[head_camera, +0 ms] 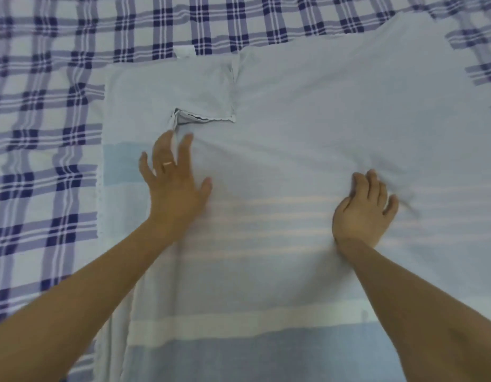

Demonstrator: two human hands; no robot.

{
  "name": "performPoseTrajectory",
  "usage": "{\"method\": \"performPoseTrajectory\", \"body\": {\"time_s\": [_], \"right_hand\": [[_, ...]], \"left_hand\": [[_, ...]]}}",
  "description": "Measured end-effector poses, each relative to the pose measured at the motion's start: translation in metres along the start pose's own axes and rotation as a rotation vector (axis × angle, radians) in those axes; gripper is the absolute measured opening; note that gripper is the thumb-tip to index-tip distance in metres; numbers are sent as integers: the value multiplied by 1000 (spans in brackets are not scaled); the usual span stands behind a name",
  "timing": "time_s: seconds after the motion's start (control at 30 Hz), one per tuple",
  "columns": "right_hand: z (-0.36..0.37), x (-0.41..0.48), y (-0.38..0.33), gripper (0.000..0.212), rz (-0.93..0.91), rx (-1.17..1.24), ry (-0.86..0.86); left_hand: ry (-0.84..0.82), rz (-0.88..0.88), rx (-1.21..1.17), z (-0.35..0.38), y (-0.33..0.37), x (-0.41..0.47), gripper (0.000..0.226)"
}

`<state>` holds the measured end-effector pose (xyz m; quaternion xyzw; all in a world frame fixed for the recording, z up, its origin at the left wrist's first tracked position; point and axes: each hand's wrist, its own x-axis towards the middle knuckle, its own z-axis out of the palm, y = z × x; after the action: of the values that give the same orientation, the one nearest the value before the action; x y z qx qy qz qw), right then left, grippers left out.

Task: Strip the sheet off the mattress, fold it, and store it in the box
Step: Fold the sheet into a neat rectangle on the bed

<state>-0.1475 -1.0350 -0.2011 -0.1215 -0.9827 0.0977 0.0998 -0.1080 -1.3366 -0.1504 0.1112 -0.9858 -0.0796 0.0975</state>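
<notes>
Step in hand: folding, as I judge it. The pale blue-grey cotton sheet (321,106) with faint lighter stripes lies spread in layers on the bed, and I am pressing it flat between folds.
Landmark: the sheet's stitched corner flap (205,100), turned back so that a dark seam edge shows along its lower side.
Left grip (175,186): just below the corner flap, palm down on the cloth, fingers straight and spread apart, clamped on nothing. A thin gold ring (167,163) sits on one finger.
Right grip (362,210): well to the right of the flap and lower, fingers curled into the cloth. Creases run toward the fingertips, so I take it to be bunching a fold of the sheet, though blur softens the detail.
Sheet's place: it reaches from the flap rightward and down toward me, passing under both my forearms.
Under it: a blue-and-white plaid bed cover (45,133), showing left of the flap and beyond it.
White label (185,52): just beyond the flap, at the sheet's far edge.
Box: not in view.
Progress: stripping looks done; folding is partway; storing is not begun.
Next move calls for: smoothing the creases near my right grip, then pinching two matching edges and carrying them over evenly, so the flap gets tucked inside and no layer slides askew.
</notes>
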Motion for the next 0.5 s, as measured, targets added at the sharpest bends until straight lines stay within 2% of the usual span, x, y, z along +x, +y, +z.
{"method": "performPoseTrajectory", "body": {"time_s": [0.03,0.07,0.1,0.13,0.2,0.27,0.4,0.5], "right_hand": [[-5,0,-2,48,39,2,-24],[-12,-1,-11,51,72,28,-49],[-15,-5,-24,53,78,76,-87],[-18,-15,-40,55,8,99,-144],[-11,-40,-79,56,-265,77,-259],[13,-53,-133,57,-388,33,-319],[41,-31,-203,59,-296,14,-277],[49,-24,-218,57,-310,80,-214]], "left_hand": [[-70,196,34,3,0,-29,69],[-160,300,89,7,-8,-51,68],[-267,307,151,9,-23,-59,70],[-337,214,155,14,-42,-59,73],[-341,-96,140,24,-79,-39,73],[-302,-235,121,30,-103,-13,67],[-200,-182,77,36,-100,-3,63],[-163,-159,89,39,-108,-4,62]]}}
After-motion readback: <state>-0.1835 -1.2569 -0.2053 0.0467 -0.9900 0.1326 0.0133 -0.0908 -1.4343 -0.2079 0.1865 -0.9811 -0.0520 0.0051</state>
